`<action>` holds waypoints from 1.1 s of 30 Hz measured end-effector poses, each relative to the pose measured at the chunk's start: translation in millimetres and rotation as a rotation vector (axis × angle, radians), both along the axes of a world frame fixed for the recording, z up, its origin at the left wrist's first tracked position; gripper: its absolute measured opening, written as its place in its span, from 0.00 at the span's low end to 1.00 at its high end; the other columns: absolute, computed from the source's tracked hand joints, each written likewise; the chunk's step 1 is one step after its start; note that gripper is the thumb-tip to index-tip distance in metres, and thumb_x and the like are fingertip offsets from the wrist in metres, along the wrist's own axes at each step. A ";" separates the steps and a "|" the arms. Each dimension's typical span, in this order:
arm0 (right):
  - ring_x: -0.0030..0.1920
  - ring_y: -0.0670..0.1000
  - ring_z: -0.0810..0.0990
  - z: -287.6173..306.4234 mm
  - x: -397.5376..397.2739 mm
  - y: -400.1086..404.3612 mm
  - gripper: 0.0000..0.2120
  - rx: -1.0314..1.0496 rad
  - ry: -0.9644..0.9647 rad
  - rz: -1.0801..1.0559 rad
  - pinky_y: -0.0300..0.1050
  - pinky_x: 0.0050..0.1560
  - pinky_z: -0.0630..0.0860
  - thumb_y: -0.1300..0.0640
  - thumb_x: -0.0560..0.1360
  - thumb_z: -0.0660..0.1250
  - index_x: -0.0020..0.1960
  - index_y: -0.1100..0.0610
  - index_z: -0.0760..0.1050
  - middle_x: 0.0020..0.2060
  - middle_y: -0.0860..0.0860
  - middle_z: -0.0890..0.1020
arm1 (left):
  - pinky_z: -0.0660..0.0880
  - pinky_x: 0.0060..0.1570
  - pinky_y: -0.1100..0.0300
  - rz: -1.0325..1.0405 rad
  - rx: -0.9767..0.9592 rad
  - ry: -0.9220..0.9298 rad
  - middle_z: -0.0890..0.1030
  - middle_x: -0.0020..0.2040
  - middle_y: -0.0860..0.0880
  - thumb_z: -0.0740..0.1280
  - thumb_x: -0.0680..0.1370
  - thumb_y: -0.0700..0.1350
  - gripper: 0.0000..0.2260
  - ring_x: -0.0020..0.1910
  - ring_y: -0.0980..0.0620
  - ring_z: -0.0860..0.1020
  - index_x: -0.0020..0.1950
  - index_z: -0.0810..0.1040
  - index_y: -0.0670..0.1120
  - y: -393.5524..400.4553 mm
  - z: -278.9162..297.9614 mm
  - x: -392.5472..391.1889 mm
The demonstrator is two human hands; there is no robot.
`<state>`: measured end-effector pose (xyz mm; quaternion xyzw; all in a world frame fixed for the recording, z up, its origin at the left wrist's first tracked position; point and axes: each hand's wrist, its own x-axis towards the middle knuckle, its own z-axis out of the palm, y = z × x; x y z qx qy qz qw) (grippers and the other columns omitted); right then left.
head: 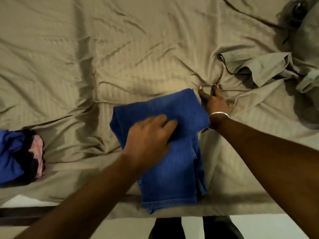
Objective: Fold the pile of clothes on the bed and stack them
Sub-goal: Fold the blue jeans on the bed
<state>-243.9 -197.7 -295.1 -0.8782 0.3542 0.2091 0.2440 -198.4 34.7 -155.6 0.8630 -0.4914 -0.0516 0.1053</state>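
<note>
A pair of blue jeans (174, 166) lies folded on the tan bed sheet (103, 57), its hem at the bed's near edge and its upper part doubled over. My left hand (150, 135) presses flat on the folded jeans, fingers straight. My right hand (214, 100), with a silver bangle on the wrist, rests beside the jeans' far right corner, fingers spread against the sheet. A heap of blue, black and pink clothes (19, 156) sits at the left edge.
A rumpled olive-tan cloth (259, 68) lies at the right, with a greyish pillow or bundle (305, 40) behind it. The bed's near edge (224, 211) runs along the bottom, above a pale floor and my dark trouser legs.
</note>
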 end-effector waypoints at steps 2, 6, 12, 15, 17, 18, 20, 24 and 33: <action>0.78 0.53 0.56 1.4 -1.6 -5.7 0.31 0.007 -0.058 -0.004 0.67 0.71 0.59 0.43 0.73 0.69 0.74 0.37 0.63 0.78 0.53 0.55 | 0.78 0.31 0.54 -0.005 -0.048 0.055 0.80 0.42 0.46 0.63 0.71 0.47 0.17 0.35 0.45 0.79 0.57 0.81 0.45 22.9 -2.9 -40.2; 0.70 0.45 0.68 18.4 -10.2 -9.8 0.30 0.285 -0.226 -0.133 0.40 0.72 0.64 0.40 0.67 0.76 0.66 0.47 0.76 0.73 0.53 0.68 | 0.78 0.35 0.56 -0.007 -0.065 0.105 0.81 0.45 0.50 0.63 0.73 0.47 0.15 0.38 0.50 0.79 0.58 0.80 0.48 60.1 -5.7 -113.2; 0.59 0.59 0.74 71.2 -95.3 98.0 0.28 0.111 -0.372 -0.193 0.45 0.59 0.70 0.38 0.77 0.60 0.71 0.53 0.71 0.62 0.60 0.72 | 0.77 0.42 0.59 0.126 0.115 0.424 0.81 0.46 0.54 0.71 0.69 0.50 0.18 0.42 0.52 0.80 0.58 0.82 0.51 107.1 -51.5 -165.0; 0.63 0.63 0.69 59.0 -136.8 151.0 0.42 0.042 -0.127 -0.154 0.57 0.62 0.70 0.29 0.72 0.59 0.76 0.54 0.60 0.68 0.61 0.67 | 0.77 0.45 0.60 0.434 -0.065 0.588 0.81 0.46 0.54 0.65 0.76 0.53 0.12 0.43 0.57 0.79 0.54 0.83 0.50 100.8 -49.3 -161.1; 0.61 0.62 0.72 50.1 -142.7 153.1 0.44 0.117 -0.132 -0.303 0.55 0.59 0.71 0.27 0.68 0.63 0.70 0.58 0.67 0.64 0.60 0.71 | 0.74 0.50 0.63 0.817 -0.198 0.553 0.79 0.53 0.52 0.65 0.78 0.51 0.12 0.50 0.57 0.76 0.59 0.80 0.49 87.5 -46.2 -145.1; 0.58 0.61 0.74 45.5 -142.6 151.7 0.41 0.176 -0.166 -0.390 0.53 0.57 0.73 0.29 0.66 0.68 0.66 0.59 0.71 0.60 0.58 0.74 | 0.72 0.55 0.62 1.026 -0.225 0.518 0.76 0.58 0.51 0.68 0.77 0.49 0.16 0.55 0.55 0.75 0.63 0.77 0.47 84.5 -49.9 -133.8; 0.53 0.60 0.78 42.7 -139.1 145.6 0.36 0.237 -0.200 -0.503 0.52 0.53 0.76 0.32 0.63 0.74 0.57 0.59 0.75 0.53 0.56 0.79 | 0.70 0.62 0.54 1.390 -0.251 0.654 0.73 0.64 0.47 0.74 0.72 0.48 0.27 0.61 0.48 0.73 0.68 0.70 0.43 79.2 -57.0 -104.8; 0.49 0.59 0.81 45.9 -132.3 138.6 0.29 0.348 -0.204 -0.554 0.50 0.49 0.77 0.37 0.65 0.76 0.52 0.57 0.73 0.49 0.54 0.82 | 0.75 0.58 0.45 1.609 -0.420 1.139 0.81 0.54 0.48 0.75 0.65 0.44 0.22 0.53 0.46 0.79 0.57 0.74 0.47 83.2 -68.6 -70.8; 0.44 0.39 0.80 82.5 -123.2 154.1 0.16 0.614 -0.484 -0.577 0.39 0.44 0.74 0.55 0.71 0.75 0.47 0.49 0.68 0.43 0.40 0.81 | 0.78 0.54 0.52 1.401 -0.650 1.472 0.84 0.56 0.48 0.70 0.77 0.48 0.16 0.55 0.47 0.82 0.63 0.79 0.45 98.9 -51.0 -60.7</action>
